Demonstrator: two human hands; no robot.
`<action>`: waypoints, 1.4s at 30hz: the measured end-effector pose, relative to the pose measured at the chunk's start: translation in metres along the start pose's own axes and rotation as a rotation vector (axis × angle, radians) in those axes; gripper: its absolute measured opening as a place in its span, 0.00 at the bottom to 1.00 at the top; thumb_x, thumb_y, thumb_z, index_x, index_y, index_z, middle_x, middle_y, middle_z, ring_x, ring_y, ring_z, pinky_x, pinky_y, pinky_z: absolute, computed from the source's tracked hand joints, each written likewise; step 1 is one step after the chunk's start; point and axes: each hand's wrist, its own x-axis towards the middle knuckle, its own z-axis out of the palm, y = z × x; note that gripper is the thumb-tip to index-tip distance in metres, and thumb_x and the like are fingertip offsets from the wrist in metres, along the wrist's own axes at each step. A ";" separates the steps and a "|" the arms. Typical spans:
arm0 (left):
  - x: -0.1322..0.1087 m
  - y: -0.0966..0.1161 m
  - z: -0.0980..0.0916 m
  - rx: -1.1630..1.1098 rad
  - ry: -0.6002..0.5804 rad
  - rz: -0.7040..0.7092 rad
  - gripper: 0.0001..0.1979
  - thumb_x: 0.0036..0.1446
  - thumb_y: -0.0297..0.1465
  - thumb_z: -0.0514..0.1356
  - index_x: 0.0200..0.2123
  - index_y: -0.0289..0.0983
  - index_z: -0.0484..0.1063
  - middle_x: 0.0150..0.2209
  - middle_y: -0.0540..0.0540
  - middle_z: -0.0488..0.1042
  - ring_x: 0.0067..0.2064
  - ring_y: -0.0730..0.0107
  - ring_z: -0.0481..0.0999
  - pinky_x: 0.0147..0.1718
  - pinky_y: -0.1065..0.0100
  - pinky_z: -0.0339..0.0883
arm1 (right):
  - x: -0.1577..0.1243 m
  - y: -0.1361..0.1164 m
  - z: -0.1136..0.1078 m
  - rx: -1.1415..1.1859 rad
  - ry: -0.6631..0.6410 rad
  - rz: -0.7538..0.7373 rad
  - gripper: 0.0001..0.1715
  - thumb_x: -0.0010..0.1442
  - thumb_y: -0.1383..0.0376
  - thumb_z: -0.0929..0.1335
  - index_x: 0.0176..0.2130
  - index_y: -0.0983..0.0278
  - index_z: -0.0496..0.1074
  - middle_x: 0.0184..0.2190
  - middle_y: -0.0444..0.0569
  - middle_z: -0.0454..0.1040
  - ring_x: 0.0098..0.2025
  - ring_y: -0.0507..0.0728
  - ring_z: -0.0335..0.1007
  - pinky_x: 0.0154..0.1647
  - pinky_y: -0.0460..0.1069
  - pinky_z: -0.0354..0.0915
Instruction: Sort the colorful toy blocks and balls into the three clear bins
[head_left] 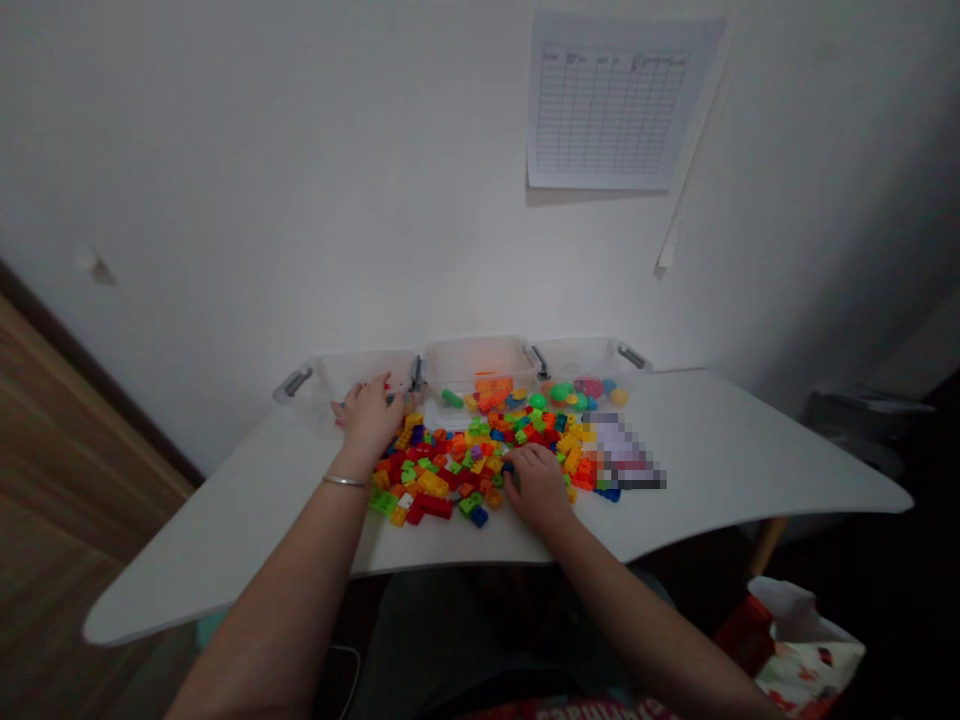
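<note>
A heap of bright toy building blocks [433,484] in red, yellow, green, orange and blue is spread over the white table. My left hand [369,415] reaches over the front of the left clear plastic bin [330,372], fingers apart, with their tips partly hidden. Whether it touches the small pieces there I cannot tell. At the right part of the heap rests my right hand [538,487], its thumb and fingers closed around a small dark blue block [508,467].
Behind the heap stand a middle clear bin [478,355] with orange pieces and a right clear bin [581,354] with rounded colored pieces. A blurred-out flat object [624,452] lies right of the blocks. A printed sheet [611,110] hangs on the wall.
</note>
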 end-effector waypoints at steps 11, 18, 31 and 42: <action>-0.123 0.053 0.027 -0.035 -0.253 0.482 0.16 0.60 0.35 0.55 0.50 0.46 0.74 0.56 0.47 0.74 0.59 0.51 0.67 0.62 0.36 0.47 | 0.000 0.001 0.005 -0.017 -0.106 -0.034 0.14 0.56 0.70 0.67 0.44 0.62 0.76 0.45 0.51 0.77 0.50 0.62 0.66 0.55 0.57 0.63; -0.143 0.044 0.042 0.052 -0.224 0.706 0.16 0.60 0.35 0.57 0.51 0.44 0.74 0.58 0.44 0.71 0.60 0.51 0.67 0.63 0.37 0.48 | 0.001 0.000 0.008 -0.062 -0.127 -0.023 0.12 0.57 0.69 0.68 0.42 0.62 0.77 0.47 0.52 0.76 0.51 0.61 0.66 0.55 0.57 0.63; -0.133 0.034 0.052 0.041 -0.284 0.694 0.19 0.58 0.34 0.59 0.54 0.47 0.71 0.57 0.45 0.72 0.59 0.52 0.68 0.63 0.37 0.47 | 0.004 0.004 0.013 -0.088 -0.023 0.009 0.07 0.58 0.71 0.68 0.35 0.61 0.77 0.43 0.51 0.77 0.50 0.61 0.65 0.53 0.57 0.64; -0.127 0.036 0.045 -0.196 -0.419 0.554 0.19 0.59 0.35 0.58 0.53 0.42 0.70 0.57 0.41 0.71 0.60 0.56 0.68 0.63 0.42 0.48 | 0.002 0.002 0.008 0.029 0.099 -0.069 0.06 0.59 0.71 0.67 0.35 0.61 0.74 0.44 0.50 0.77 0.53 0.62 0.65 0.56 0.59 0.64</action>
